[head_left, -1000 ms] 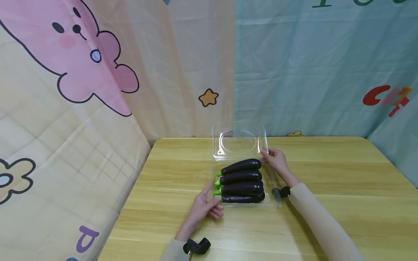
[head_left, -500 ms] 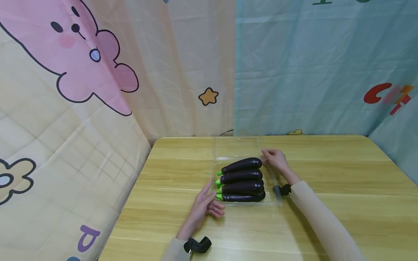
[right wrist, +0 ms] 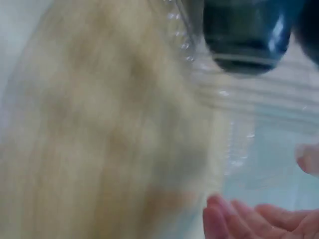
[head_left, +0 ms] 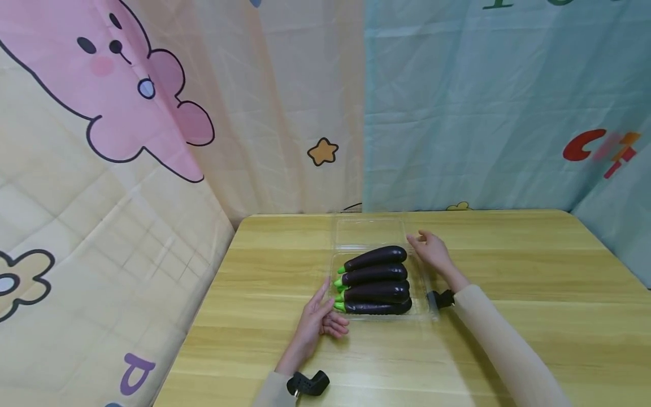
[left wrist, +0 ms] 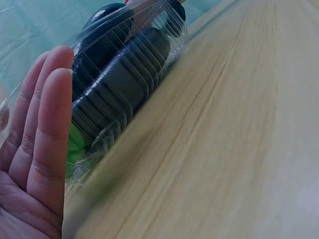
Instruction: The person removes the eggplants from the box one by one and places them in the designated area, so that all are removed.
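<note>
Several dark purple eggplants (head_left: 377, 293) with green stem ends lie side by side in a clear plastic clamshell box (head_left: 421, 308). Its lid (head_left: 370, 228) is folded back flat toward the far table edge. At the near left corner of the box is my left hand (head_left: 311, 323), fingers mostly straight in the left wrist view along the ribbed wall. My right hand (head_left: 432, 250) hovers by the far right corner, beside the lid's hinge line. Thumb and fingers (right wrist: 259, 221) stand apart in the right wrist view, with nothing between them.
A light wood table (head_left: 534, 316) carries the box near its middle. Behind it hangs a printed cloth (head_left: 458, 113), and another cloth with cartoon figures runs down the left side. Black camera mounts (head_left: 308, 384) sit on both wrists.
The box lid has gone from standing tilted up to lying back flat. My right hand has let go of its edge. The left hand stays at the same corner.
</note>
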Tool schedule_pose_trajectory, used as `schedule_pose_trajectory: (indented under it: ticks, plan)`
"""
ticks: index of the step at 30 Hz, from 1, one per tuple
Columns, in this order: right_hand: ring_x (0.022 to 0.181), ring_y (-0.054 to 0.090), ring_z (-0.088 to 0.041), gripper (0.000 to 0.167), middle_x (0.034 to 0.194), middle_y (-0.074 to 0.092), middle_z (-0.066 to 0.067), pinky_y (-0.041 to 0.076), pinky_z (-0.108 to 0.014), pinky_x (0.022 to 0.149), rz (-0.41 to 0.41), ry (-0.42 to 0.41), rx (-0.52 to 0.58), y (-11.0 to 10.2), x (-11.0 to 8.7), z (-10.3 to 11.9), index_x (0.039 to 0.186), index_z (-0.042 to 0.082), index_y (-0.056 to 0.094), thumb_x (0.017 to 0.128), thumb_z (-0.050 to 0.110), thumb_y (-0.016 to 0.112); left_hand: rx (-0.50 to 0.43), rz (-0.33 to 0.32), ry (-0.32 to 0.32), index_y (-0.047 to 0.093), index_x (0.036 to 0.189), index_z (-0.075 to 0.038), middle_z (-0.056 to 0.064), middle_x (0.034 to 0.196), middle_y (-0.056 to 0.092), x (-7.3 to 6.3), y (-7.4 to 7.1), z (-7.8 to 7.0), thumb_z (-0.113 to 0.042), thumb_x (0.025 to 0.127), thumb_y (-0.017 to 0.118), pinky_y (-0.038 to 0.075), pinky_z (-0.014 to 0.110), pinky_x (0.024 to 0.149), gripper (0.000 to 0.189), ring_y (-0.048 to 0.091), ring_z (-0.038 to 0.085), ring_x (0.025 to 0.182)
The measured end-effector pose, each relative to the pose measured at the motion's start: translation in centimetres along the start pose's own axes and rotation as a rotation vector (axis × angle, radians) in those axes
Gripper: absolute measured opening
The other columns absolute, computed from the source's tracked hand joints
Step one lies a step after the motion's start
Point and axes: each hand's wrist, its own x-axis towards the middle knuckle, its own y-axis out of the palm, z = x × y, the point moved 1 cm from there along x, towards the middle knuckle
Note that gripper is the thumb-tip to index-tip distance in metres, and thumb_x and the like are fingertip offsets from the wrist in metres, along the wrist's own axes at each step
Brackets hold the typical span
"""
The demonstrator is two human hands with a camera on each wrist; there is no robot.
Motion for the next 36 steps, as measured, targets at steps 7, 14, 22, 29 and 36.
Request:
schedule_pose_trajectory:
  ticks: [7,14,22,29,36]
  plan:
    - [0.113,0.046,-0.047,0.050,0.128,0.047,-0.032,0.040,-0.059,0.091,-0.080,-0.252,-0.128,-1.4,-1.7,2.7,0.133,-0.010,0.047,0.099,0.026,0.053,-0.009,-0.006,0.008,0.007,0.154,-0.022,0.006,0.072,0.070,0.0,-0.1,0.2,-0.024,0.103,0.043,0.058,0.033,0.057,0.062,0.069,0.020,0.063]
    - [0.106,0.056,-0.034,0.032,0.118,0.061,-0.016,0.050,-0.052,0.080,-0.004,-0.511,-0.157,-2.2,-4.3,6.2,0.118,0.004,0.065,0.094,0.024,0.063,-0.014,-0.007,0.010,0.007,0.154,-0.022,0.006,0.072,0.070,0.0,-0.1,0.2,-0.023,0.103,0.042,0.058,0.033,0.056,0.061,0.069,0.020,0.063]
    - [0.103,0.058,-0.023,0.045,0.112,0.062,-0.004,0.049,-0.042,0.085,0.203,-0.632,-0.309,-0.8,-7.1,8.8,0.115,0.008,0.066,0.087,0.043,0.068,-0.021,-0.010,0.007,0.007,0.154,-0.021,0.006,0.072,0.070,0.1,-0.1,0.3,-0.024,0.103,0.043,0.058,0.032,0.056,0.063,0.069,0.021,0.062]
    - [0.093,0.056,-0.019,0.047,0.101,0.059,-0.001,0.049,-0.038,0.081,0.253,-0.695,-0.410,0.8,-7.6,9.0,0.108,0.009,0.067,0.081,0.047,0.073,-0.022,-0.007,0.003,0.008,0.154,-0.022,0.006,0.071,0.070,0.1,-0.1,0.2,-0.025,0.103,0.043,0.058,0.033,0.057,0.062,0.069,0.021,0.063]
    - [0.088,0.052,-0.019,0.049,0.093,0.053,0.001,0.046,-0.038,0.076,0.221,-0.770,-0.457,1.6,-7.6,9.0,0.099,0.010,0.068,0.071,0.047,0.081,-0.023,-0.007,0.001,0.007,0.154,-0.021,0.006,0.071,0.070,0.1,-0.1,0.2,-0.024,0.103,0.042,0.058,0.033,0.057,0.061,0.069,0.021,0.063]
